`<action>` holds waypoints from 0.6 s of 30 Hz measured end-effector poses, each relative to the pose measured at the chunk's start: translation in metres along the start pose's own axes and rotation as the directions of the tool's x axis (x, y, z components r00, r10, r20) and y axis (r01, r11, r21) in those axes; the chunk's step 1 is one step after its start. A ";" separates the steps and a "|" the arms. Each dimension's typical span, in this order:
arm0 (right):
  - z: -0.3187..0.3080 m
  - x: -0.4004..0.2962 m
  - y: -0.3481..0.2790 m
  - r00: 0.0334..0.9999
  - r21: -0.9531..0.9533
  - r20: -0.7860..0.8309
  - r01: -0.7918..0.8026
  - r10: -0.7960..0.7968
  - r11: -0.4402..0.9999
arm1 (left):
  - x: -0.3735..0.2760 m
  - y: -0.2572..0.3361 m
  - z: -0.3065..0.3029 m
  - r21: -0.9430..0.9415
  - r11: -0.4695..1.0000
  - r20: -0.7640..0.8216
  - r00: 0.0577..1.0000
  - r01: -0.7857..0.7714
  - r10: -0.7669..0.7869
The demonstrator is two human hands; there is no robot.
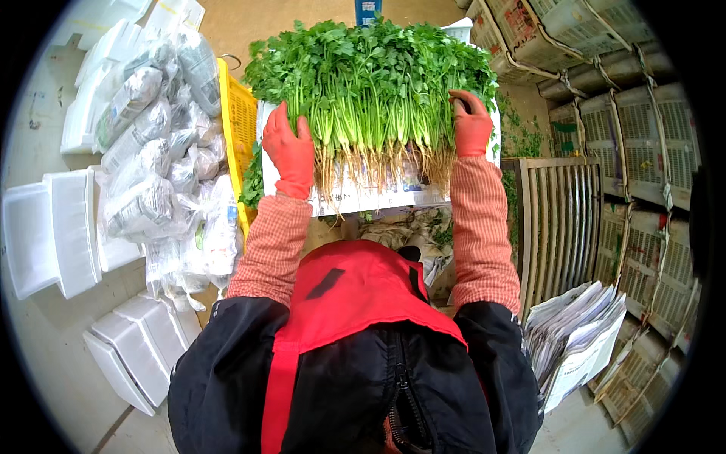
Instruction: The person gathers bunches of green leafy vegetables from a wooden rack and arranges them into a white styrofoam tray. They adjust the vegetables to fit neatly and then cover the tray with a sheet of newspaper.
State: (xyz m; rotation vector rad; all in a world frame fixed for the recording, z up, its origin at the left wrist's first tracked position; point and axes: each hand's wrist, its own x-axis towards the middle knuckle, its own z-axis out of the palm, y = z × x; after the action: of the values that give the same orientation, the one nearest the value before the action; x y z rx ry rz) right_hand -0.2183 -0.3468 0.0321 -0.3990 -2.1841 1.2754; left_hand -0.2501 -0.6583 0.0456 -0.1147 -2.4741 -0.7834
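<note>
A wide row of leafy green herbs [371, 96], with pale stems and brown roots, lies on newspaper [346, 201] in front of me. The leaves point away from me and the roots towards me. My left hand [289, 150], in an orange-red glove, is at the row's left side, thumb and fingers apart, next to the outer stems. At the right side my right hand [472, 122], gloved alike, rests by the stems with its fingers bent; whether it grips any of them is hidden. Both forearms wear red checked sleeves.
A yellow plastic crate [227, 113] stands at the left, beside plastic-wrapped bundles [142, 193] and white foam boxes [68, 227]. To the right are a slatted metal rack [558, 221], folded newspapers [578, 340] and tied plastic baskets [641, 142]. A blue container [367, 10] is beyond the herbs.
</note>
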 end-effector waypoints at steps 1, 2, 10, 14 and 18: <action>-0.002 0.007 0.010 0.996 -0.085 0.026 0.087 -0.085 0.993 | 0.002 0.016 -0.001 -0.115 0.983 -0.004 0.990 -0.141 0.141; -0.002 0.012 0.019 0.992 -0.156 0.087 0.106 -0.094 0.982 | 0.001 0.037 0.003 -0.229 0.934 -0.022 0.960 -0.276 0.278; 0.008 0.029 0.005 0.917 -0.569 0.399 0.258 -0.011 0.781 | -0.010 0.147 0.085 -0.592 0.487 0.549 0.120 -0.642 0.827; 0.008 0.034 0.013 0.870 -0.567 0.485 0.389 -0.087 0.726 | -0.027 0.124 0.108 -0.729 0.458 0.255 0.418 -0.510 0.872; 0.001 0.052 0.009 0.918 -0.432 0.366 0.311 -0.151 0.847 | -0.031 0.109 0.115 -0.743 0.468 0.218 0.488 -0.479 0.845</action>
State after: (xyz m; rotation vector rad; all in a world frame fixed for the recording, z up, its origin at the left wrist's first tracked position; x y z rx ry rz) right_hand -0.2596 -0.3160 0.0409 -0.1030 -2.7330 0.6794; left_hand -0.2520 -0.5019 0.0064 -1.7669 -2.1567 -1.2042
